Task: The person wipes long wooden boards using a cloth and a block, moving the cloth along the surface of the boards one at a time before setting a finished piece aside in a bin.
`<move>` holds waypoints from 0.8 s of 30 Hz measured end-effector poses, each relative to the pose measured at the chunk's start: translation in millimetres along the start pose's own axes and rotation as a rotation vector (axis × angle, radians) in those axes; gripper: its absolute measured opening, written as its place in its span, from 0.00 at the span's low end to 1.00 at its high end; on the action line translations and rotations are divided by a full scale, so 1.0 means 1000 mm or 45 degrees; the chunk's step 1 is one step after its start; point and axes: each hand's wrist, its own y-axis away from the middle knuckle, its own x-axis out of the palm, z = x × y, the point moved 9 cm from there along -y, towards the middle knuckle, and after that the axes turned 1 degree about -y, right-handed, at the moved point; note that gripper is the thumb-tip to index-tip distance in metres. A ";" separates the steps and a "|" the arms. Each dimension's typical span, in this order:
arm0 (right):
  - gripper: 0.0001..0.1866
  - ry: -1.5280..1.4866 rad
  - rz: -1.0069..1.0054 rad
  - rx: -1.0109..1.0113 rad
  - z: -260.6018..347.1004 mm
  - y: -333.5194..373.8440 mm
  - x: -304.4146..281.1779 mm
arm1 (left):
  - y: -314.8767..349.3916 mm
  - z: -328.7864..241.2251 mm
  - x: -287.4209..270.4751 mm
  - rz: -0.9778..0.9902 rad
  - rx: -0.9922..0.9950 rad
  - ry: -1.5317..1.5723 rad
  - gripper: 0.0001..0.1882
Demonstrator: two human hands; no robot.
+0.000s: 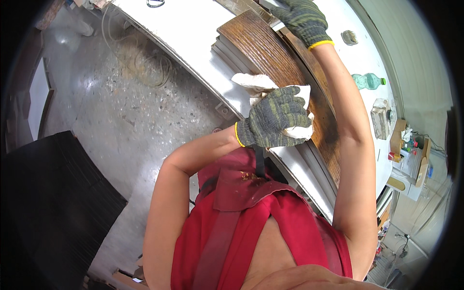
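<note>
My left hand (278, 118), in a dark grey-green knit glove with a yellow cuff, is closed around a crumpled white cloth (256, 83). It presses the cloth onto a long brown wood-grain board (261, 46), the top of a stack with grey edges. Part of the board beneath the hand is hidden. My right hand (302, 21), gloved the same way, reaches to the far end beside a second brown board (302, 50). Its fingers look stretched and apart, though the picture's top edge cuts some of them off.
The stack lies on a white workbench (179, 36). Along its right side are a green plastic bottle (369, 81), a small glass jar (349, 37) and a clear block-like container (381, 118). A pale hose (157, 72) coils on the floor at left, near a black ribbed sheet (63, 208).
</note>
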 end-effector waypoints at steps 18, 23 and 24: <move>0.30 0.150 -0.250 -0.085 0.015 0.086 -0.004 | 0.037 -0.003 -0.034 0.229 -0.521 0.620 0.19; 0.23 0.073 -0.380 -0.094 0.063 0.031 -0.011 | 0.046 -0.003 -0.038 0.222 -0.838 0.975 0.24; 0.22 0.048 -0.359 -0.059 0.057 0.037 -0.011 | 0.053 -0.001 -0.036 0.213 -0.913 0.991 0.25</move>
